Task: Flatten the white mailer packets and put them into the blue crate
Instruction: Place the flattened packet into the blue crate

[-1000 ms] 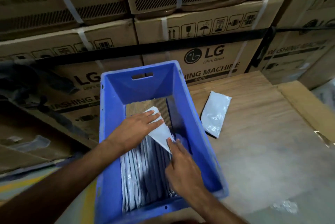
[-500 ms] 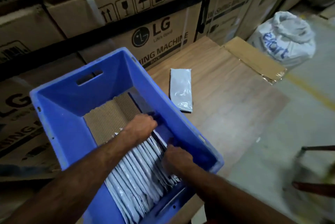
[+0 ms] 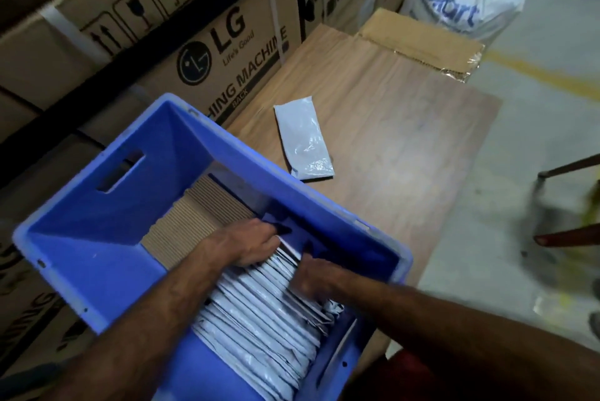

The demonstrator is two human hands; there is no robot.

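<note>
Inside the blue crate [image 3: 107, 274], both hands' grips apparently press the packed mailers [image 3: 259, 313]; far end free.

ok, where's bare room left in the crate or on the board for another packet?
In the blue crate: the corrugated cardboard liner between the handle wall and the row of packets. On the wooden board: right of the loose packet. Crowded where the left hand and right hand press the row.

Wooden board [image 3: 406, 128] on concrete floor [image 3: 526, 128]. On board: blue crate [image 3: 97, 258] at 8 o'clock, one white mailer packet [image 3: 305, 137] near ctr, flat.
</note>
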